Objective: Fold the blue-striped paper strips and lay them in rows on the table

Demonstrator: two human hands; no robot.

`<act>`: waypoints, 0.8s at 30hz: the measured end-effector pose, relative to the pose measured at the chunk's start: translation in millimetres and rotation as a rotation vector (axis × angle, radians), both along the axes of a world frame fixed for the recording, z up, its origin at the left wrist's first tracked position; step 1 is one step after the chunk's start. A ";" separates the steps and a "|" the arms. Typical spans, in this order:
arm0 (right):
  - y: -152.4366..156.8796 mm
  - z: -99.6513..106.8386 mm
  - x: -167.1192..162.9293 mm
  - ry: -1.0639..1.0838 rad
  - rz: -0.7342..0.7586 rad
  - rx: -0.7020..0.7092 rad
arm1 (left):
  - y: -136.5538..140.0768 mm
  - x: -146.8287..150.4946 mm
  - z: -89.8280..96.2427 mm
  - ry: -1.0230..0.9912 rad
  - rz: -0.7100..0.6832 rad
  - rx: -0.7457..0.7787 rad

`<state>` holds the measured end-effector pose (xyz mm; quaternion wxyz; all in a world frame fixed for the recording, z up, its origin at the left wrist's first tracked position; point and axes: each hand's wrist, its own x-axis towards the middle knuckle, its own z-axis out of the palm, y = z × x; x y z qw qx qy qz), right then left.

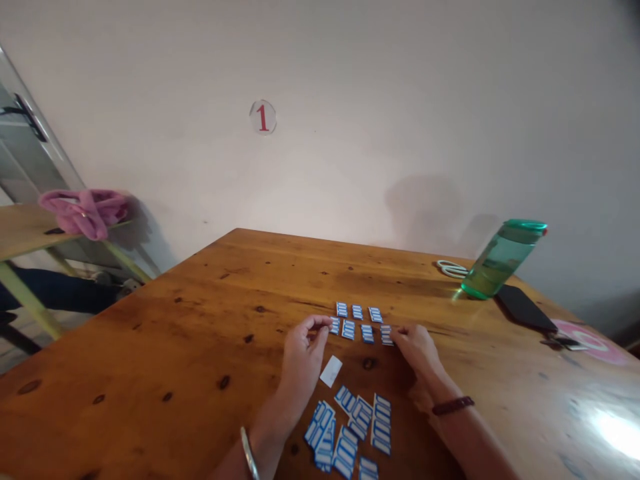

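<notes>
Small blue-and-white patterned cards lie in two short rows on the wooden table. My left hand pinches the card at the left end of the nearer row between thumb and finger. At that row's right end, my right hand has its closed fingertips on the edge of another card. Between them lie two more cards of the row. Just below my left fingers is a plain white card. Nearer to me, between my forearms, a loose spread of several patterned cards overlaps in places.
On the table's right are a green water bottle, a white cable, a black phone, keys and a pink disc. A wall stands behind. To the left, pink cloth lies on another table; a person's leg shows below.
</notes>
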<state>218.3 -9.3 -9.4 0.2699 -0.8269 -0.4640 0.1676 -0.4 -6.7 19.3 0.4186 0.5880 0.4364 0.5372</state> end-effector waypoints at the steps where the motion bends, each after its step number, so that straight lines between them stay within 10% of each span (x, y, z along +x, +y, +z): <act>1: -0.4 0.6 -0.5 -0.030 -0.003 0.001 | -0.5 0.0 0.5 0.008 0.000 0.002; 24: -1.5 3.1 -11.3 -0.220 -0.019 -0.108 | -2.2 -3.1 2.3 0.088 0.025 0.054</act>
